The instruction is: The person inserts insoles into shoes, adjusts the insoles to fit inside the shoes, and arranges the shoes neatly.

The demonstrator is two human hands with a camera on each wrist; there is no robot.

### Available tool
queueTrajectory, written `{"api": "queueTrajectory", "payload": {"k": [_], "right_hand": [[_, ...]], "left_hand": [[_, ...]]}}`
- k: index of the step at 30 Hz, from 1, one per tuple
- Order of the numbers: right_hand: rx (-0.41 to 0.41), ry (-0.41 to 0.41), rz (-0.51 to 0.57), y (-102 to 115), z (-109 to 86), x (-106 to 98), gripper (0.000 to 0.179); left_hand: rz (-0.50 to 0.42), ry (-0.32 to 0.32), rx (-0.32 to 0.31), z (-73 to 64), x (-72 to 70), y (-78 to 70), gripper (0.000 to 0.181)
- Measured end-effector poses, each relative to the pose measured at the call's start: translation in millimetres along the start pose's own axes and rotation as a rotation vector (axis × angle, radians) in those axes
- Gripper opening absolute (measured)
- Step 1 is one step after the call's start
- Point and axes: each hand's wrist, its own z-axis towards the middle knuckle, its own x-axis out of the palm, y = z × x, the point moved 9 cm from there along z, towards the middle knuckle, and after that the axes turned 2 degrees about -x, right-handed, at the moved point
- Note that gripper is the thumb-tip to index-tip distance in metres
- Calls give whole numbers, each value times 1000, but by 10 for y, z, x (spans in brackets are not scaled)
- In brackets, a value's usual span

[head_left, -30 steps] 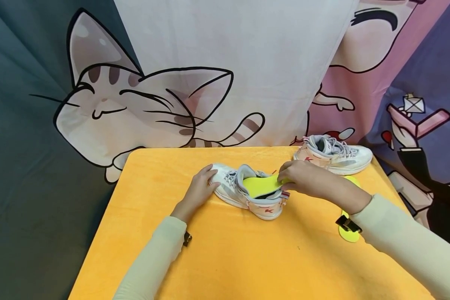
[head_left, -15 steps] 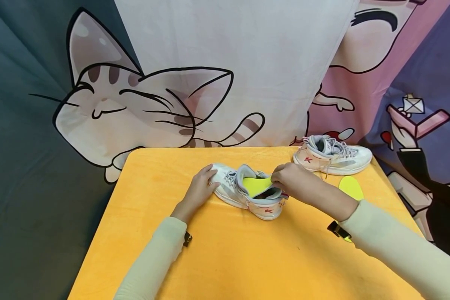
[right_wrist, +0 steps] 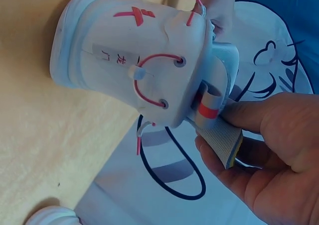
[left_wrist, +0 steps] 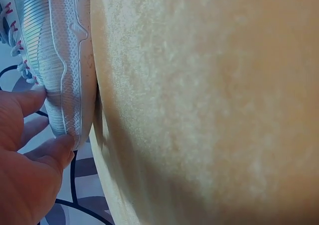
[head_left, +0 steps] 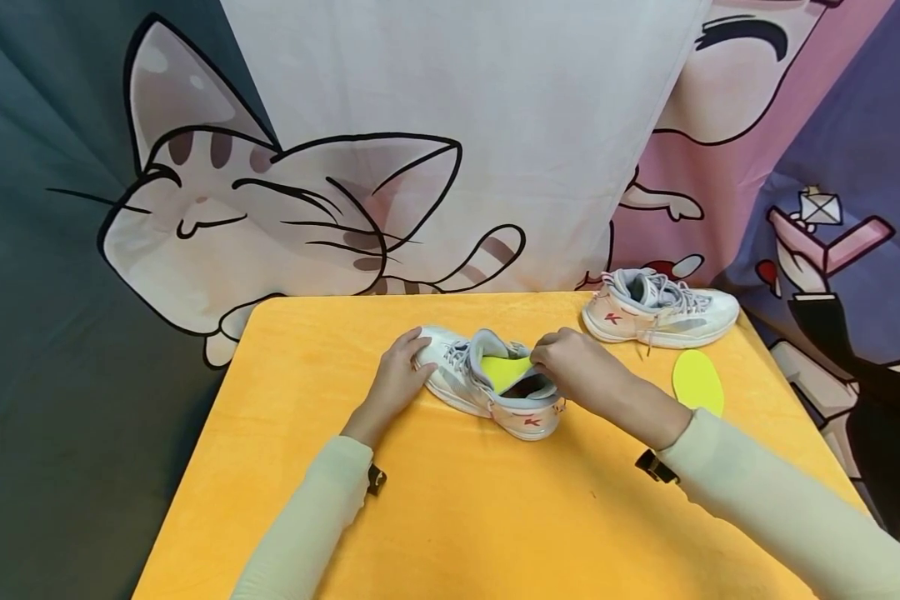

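Centre of frame: left hand grips the toe of a white lace-up sneaker; right hand pinches a yellow-green, grey-backed insole partly inside. Apparent step: insertion; next calls for feeding toeward.

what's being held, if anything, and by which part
The right hand pinches the yellow insole by the end sticking out of the white shoe; the left hand holds that shoe by its toe.

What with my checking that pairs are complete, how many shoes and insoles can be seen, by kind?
Shoes: 2, the held shoe and the far shoe
Insoles: 2, the held insole and the loose insole
Total: 4
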Motion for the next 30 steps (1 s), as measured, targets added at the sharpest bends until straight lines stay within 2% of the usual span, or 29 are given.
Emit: {"api": "queueTrajectory", "payload": {"k": [3, 9, 12, 15, 22, 27, 30], "right_hand": [[3, -10, 9, -15, -1, 10, 5], [-8, -32, 44, -22, -33, -12, 6], [-29, -44, 51, -14, -54, -31, 6], [-30, -21, 77, -35, -82, -31, 5], [-13, 91, 191, -135, -154, -77, 15], [-74, 95, 192, -93, -150, -119, 8], [-109, 75, 150, -24, -129, -124, 12]], "left_hand": [[-32, -26, -46, 20, -28, 33, 54], [-95, -118, -218, 88, -87, 177, 51], [-109, -127, -256, 121, -71, 207, 48], [-110, -125, -262, 136, -47, 217, 48], [-114, -139, -262, 133, -50, 231, 44], [-109, -138, -258, 131, -46, 233, 44], [-109, -133, -262, 131, -36, 240, 44]]}}
